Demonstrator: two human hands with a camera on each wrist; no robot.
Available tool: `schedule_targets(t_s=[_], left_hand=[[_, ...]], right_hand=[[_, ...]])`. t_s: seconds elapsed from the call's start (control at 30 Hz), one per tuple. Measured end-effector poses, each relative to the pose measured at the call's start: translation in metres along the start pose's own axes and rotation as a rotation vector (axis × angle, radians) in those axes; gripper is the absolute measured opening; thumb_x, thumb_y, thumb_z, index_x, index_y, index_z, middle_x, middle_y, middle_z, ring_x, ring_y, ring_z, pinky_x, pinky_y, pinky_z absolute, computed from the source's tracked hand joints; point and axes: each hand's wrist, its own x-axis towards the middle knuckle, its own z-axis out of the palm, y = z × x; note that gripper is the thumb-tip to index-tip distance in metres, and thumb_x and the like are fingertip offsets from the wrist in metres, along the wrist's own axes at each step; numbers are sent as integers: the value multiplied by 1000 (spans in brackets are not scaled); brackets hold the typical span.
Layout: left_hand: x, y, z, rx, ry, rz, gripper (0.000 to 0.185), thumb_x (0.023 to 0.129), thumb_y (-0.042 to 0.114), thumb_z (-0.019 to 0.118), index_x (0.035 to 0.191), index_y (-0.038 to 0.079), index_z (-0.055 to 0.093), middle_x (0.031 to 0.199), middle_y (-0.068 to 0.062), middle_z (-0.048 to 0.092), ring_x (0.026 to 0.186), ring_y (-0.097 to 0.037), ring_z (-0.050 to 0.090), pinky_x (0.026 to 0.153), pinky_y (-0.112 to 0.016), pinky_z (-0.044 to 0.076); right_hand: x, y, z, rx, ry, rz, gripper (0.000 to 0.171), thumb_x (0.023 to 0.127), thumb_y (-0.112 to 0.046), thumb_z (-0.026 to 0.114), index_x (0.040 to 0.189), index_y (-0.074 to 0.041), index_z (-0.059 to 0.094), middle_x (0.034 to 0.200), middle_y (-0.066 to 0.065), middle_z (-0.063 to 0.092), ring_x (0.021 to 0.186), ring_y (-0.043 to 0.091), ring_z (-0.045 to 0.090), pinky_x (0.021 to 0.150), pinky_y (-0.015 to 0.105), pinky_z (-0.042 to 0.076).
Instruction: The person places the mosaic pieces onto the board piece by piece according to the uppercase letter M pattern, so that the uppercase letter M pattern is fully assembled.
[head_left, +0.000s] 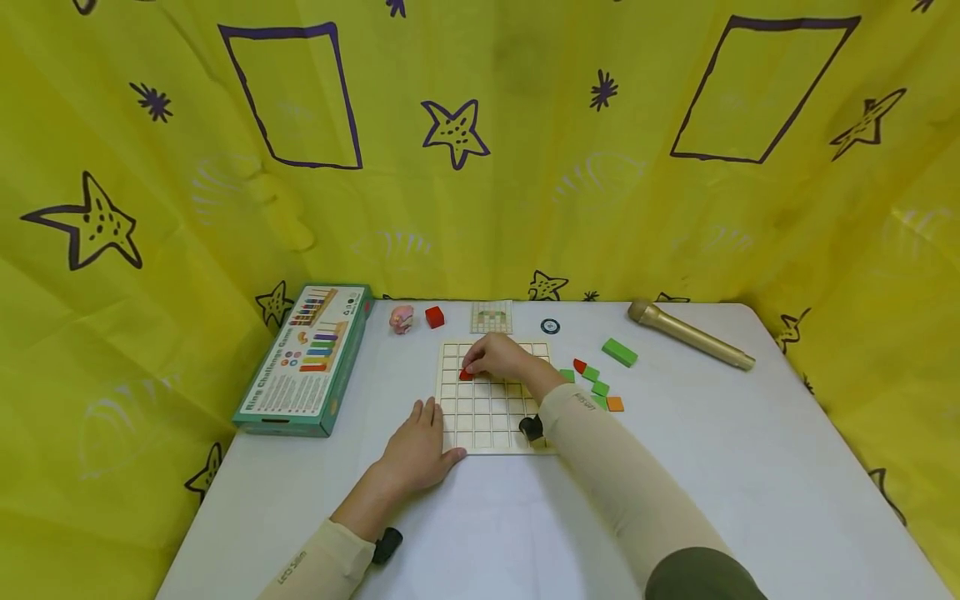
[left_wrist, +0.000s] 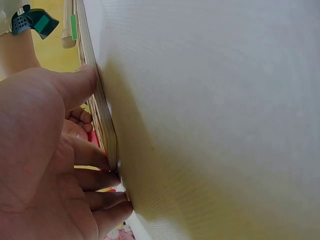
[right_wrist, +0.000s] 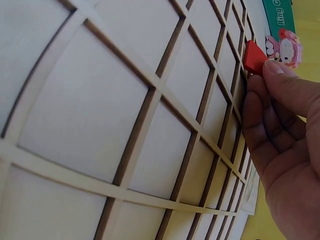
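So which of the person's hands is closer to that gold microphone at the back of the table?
The right hand. It is on the grid board, left of the microphone. The left hand rests at the board's near-left edge, farther away.

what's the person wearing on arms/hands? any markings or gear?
Both hands are bare. The left sleeve and right sleeve are long, snug and beige, each with small grey lettering, too small to read. A black wrist camera sits at the left cuff, another black one by the right wrist. A dark olive band shows on the upper right arm.
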Motion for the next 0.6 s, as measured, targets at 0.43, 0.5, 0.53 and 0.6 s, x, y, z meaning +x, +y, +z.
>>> schedule_targets(t_s=[0.43,0.5,0.53,0.6], left_hand=[[0,0,0,-6,-2,-5,89,96,52,62,147,-16,36,155,-31,32,145,-47,27,115,-49,32],[0,0,0,0,-6,-5,89,96,52,62,147,-16,36,155,-31,32,145,-47,27,115,-48,32],[0,0,0,0,-7,-5,89,96,52,62,147,-16,36,156,-31,32,145,-47,27,115,-48,31],[0,0,0,0,-9,-5,89,96,52,61,147,-16,35,156,-31,32,145,-47,27,116,-48,31]], right_hand=[[-1,-8,4,-69,-3,-20,6,93,-10,73,91,-10,79,88,-3,73,85,15,59,81,28,50],[-1,-8,5,-81,0,-22,6,93,-10,74,91,-10,80,89,-3,73,86,14,59,81,27,50],[-1,-8,6,-84,2,-21,6,93,-11,74,91,-10,80,89,-3,73,86,14,59,81,27,50],[0,-7,7,-96,8,-16,6,93,-12,74,91,-12,80,89,-4,73,85,12,59,80,26,50]])
